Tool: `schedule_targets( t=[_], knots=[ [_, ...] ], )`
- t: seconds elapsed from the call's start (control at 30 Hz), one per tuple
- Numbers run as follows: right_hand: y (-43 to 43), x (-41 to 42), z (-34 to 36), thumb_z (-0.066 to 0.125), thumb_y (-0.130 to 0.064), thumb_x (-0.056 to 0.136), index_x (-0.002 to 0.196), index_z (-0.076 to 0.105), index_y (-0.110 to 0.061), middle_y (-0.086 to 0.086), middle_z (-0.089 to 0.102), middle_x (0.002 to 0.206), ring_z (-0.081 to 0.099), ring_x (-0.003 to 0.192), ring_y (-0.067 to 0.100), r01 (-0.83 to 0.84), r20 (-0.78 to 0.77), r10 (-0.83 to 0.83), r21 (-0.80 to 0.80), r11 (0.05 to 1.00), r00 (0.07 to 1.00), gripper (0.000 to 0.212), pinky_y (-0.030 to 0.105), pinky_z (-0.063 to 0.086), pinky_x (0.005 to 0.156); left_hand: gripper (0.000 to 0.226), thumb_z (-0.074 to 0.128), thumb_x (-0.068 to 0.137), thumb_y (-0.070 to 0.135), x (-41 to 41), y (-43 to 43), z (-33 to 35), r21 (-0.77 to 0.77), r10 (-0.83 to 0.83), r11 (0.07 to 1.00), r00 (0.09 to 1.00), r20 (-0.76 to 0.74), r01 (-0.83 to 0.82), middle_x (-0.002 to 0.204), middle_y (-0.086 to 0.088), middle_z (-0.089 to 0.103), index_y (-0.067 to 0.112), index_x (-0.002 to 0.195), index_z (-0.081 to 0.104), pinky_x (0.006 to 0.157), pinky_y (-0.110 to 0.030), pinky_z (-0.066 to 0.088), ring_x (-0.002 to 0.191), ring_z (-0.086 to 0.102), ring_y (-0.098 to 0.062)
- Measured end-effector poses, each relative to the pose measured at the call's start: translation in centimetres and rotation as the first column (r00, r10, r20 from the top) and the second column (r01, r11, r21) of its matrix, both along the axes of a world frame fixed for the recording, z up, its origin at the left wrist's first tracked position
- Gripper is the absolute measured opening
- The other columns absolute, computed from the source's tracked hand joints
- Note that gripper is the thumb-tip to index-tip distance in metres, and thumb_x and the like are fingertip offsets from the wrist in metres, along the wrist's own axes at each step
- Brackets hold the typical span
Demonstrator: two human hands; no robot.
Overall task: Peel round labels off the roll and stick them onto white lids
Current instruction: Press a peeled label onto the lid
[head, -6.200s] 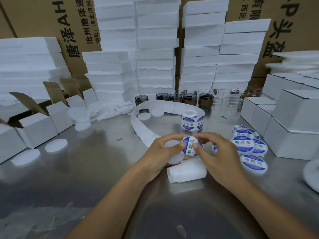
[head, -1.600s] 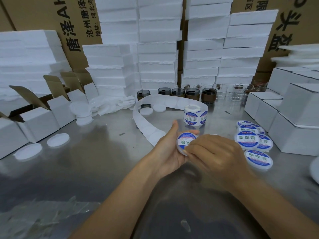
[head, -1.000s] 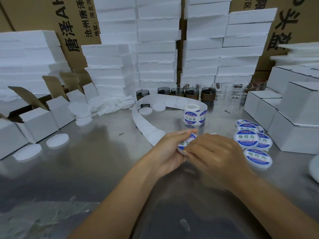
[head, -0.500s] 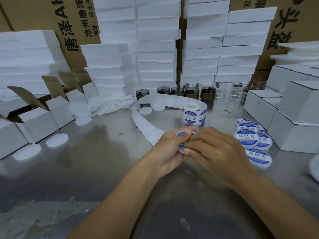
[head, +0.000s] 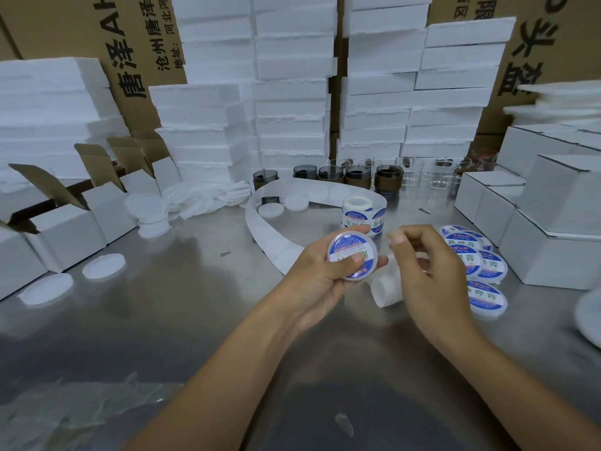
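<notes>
My left hand (head: 320, 281) gripped the labelled lid (head: 353, 255) over the worktop (head: 162, 314) middle, thumb on its face; right hand (head: 426, 275) hung beside, loosely curled, empty. Best to rub edges flat before setting down.

Blue-labelled white lid (head: 353, 255) tilted, label roll (head: 363, 216) upright behind
</notes>
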State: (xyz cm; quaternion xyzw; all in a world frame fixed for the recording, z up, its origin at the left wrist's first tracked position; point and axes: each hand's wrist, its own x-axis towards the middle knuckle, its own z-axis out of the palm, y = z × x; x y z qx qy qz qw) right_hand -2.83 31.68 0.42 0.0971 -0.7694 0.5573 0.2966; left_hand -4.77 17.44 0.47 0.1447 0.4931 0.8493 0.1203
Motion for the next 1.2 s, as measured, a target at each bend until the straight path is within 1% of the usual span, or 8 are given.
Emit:
schedule_targets(
  t=[0.17, 0.33, 0.47, 0.63, 0.8, 0.87, 1.07, 1.2],
  knots=[
    [-0.24, -0.05, 0.67, 0.064, -0.022, 0.083, 0.08, 0.067, -0.024, -0.005, 0.07, 0.072, 0.064, 0.066, 0.002, -0.174, 0.13, 0.2, -0.183, 0.967, 0.971, 0.005, 0.008, 0.047, 0.059, 0.037, 0.067, 0.077, 0.007, 0.3, 0.18, -0.37, -0.227, 0.016, 0.973, 0.99, -0.137, -0.047, 0.106, -0.013, 0.069, 0.01, 0.114, 0.064, 0.087, -0.032, 0.055, 0.096, 0.067, -0.023],
    [0.17, -0.47, 0.7, 0.067, -0.011, 0.082, 0.091, 0.069, -0.008, 0.011, 0.068, 0.075, 0.063, 0.065, 0.006, -0.156, 0.195, 0.209, -0.256, 0.954, 0.958, 0.009, 0.011, 0.049, 0.059, 0.019, 0.06, 0.088, 0.015, 0.37, 0.02, -0.2, -0.254, 0.086, 0.961, 0.99, -0.11, -0.112, 0.096, -0.009, 0.074, 0.013, 0.105, 0.068, 0.077, -0.026, 0.057, 0.088, 0.071, -0.018],
    [0.23, -0.39, 0.85, 0.067, -0.011, 0.082, 0.087, 0.071, -0.012, 0.023, 0.066, 0.077, 0.064, 0.067, 0.011, -0.201, 0.221, 0.251, -0.225, 0.953, 0.943, 0.006, 0.011, 0.048, 0.056, 0.017, 0.055, 0.093, 0.016, 0.4, 0.01, -0.09, -0.294, 0.11, 0.944, 0.984, -0.143, -0.149, 0.083, -0.002, 0.075, 0.012, 0.103, 0.067, 0.067, -0.022, 0.056, 0.076, 0.071, -0.012],
    [0.34, -0.54, 0.64, 0.07, -0.018, 0.081, 0.076, 0.069, -0.019, 0.004, 0.062, 0.06, 0.061, 0.057, 0.008, -0.15, 0.24, 0.2, -0.208, 0.966, 0.95, 0.005, 0.014, 0.047, 0.055, 0.013, 0.062, 0.087, 0.016, 0.28, 0.2, -0.24, -0.287, 0.152, 0.939, 0.977, -0.148, -0.19, 0.077, -0.002, 0.074, 0.009, 0.097, 0.065, 0.066, -0.024, 0.057, 0.072, 0.07, -0.012],
    [0.41, -0.56, 0.43, 0.068, -0.025, 0.082, 0.078, 0.068, -0.021, 0.017, 0.048, 0.058, 0.045, 0.051, 0.014, -0.048, 0.238, 0.109, -0.25, 0.967, 0.965, 0.006, 0.024, 0.041, 0.053, 0.021, 0.066, 0.084, 0.005, 0.34, 0.43, -0.34, -0.309, 0.154, 0.927, 0.967, -0.201, -0.212, 0.074, 0.002, 0.074, 0.014, 0.101, 0.059, 0.061, -0.019, 0.054, 0.066, 0.07, -0.009],
    [0.36, -0.41, 0.56, 0.067, -0.026, 0.083, 0.081, 0.067, -0.021, 0.024, 0.054, 0.061, 0.048, 0.048, 0.013, -0.063, 0.24, 0.123, -0.243, 0.968, 0.963, 0.005, 0.02, 0.043, 0.049, 0.022, 0.066, 0.084, 0.007, 0.37, 0.38, -0.31, -0.327, 0.172, 0.914, 0.959, -0.227, -0.242, 0.071, 0.004, 0.074, 0.018, 0.101, 0.059, 0.057, -0.016, 0.051, 0.062, 0.068, -0.007],
    [0.54, -0.35, 0.61, 0.064, -0.023, 0.085, 0.08, 0.066, -0.019, -0.007, 0.068, 0.059, 0.055, 0.043, -0.002, -0.109, 0.24, 0.163, -0.222, 0.969, 0.957, 0.007, 0.01, 0.041, 0.043, 0.023, 0.068, 0.083, 0.01, 0.34, 0.23, -0.26, -0.329, 0.186, 0.907, 0.952, -0.245, -0.262, 0.072, 0.0, 0.073, 0.021, 0.103, 0.063, 0.056, -0.016, 0.049, 0.062, 0.066, -0.007],
    [0.57, -0.24, 0.56, 0.064, -0.024, 0.084, 0.079, 0.064, -0.022, -0.002, 0.067, 0.059, 0.058, 0.048, 0.001, -0.151, 0.2, 0.191, -0.199, 0.968, 0.961, 0.006, 0.015, 0.045, 0.047, 0.011, 0.061, 0.089, 0.02, 0.19, 0.21, -0.22, -0.296, 0.235, 0.911, 0.951, -0.2, -0.287, 0.073, -0.001, 0.074, 0.015, 0.097, 0.065, 0.057, -0.02, 0.052, 0.063, 0.067, -0.01]
  ],
)
